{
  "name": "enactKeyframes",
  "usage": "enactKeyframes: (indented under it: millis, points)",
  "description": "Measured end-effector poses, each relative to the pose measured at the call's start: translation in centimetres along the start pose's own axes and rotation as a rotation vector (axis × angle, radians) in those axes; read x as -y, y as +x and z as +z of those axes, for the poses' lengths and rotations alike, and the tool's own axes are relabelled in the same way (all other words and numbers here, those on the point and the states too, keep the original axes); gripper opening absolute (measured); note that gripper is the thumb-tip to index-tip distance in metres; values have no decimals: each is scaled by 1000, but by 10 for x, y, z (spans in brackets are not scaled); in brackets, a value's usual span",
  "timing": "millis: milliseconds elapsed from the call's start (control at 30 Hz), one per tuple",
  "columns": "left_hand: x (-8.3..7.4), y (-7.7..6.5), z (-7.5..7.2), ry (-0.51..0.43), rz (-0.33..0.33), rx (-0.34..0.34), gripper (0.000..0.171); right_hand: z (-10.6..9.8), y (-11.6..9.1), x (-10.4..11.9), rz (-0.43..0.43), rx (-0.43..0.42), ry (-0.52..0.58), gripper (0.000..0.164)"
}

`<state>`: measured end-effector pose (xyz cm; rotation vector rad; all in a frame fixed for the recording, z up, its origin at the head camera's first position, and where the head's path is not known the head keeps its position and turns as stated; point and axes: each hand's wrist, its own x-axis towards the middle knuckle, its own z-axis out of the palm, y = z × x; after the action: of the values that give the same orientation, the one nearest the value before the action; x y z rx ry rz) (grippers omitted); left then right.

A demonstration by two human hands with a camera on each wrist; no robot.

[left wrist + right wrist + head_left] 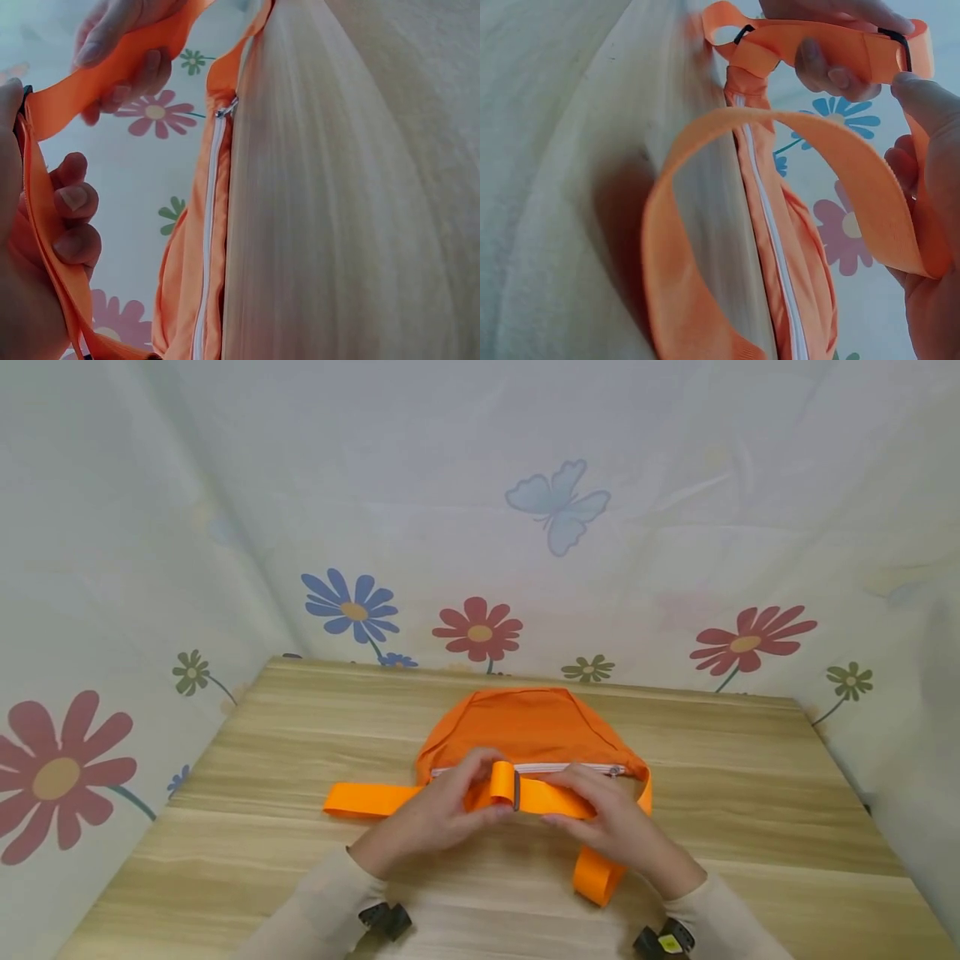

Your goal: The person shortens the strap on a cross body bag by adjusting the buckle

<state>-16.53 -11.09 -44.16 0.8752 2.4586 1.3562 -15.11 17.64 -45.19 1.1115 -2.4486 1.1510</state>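
and here's my left hand [447, 806] pinching the orange strap [542, 797] by its dark buckle [517, 791], my right hand [613, 814] pinching it too, strap raised just in front of the bag [525, 725].

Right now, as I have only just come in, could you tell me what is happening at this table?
A person is holding up an orange strap in front of an orange bag that lies on the wooden table. The left grip pinches the strap where it folds into a short loop beside a dark slider; the right grip holds it on the slider's other side. The bag's white zip looks closed.
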Motion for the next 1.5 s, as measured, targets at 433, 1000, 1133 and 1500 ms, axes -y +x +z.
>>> enactKeyframes:
  millis: [433,1000,1133,1500]
  points:
    - [0,-1,-1,93,45,-17,58,5,3,6,-7,-18,-86,47]
    - [-4,0,0,162,103,-39,58,15,9,7,-117,-81,-45,43]
    - [-5,1,1,183,149,-58,58,18,10,5,-155,-111,-33,48]
    - [-9,3,0,238,153,-39,55,22,10,6,-206,-135,-24,54]
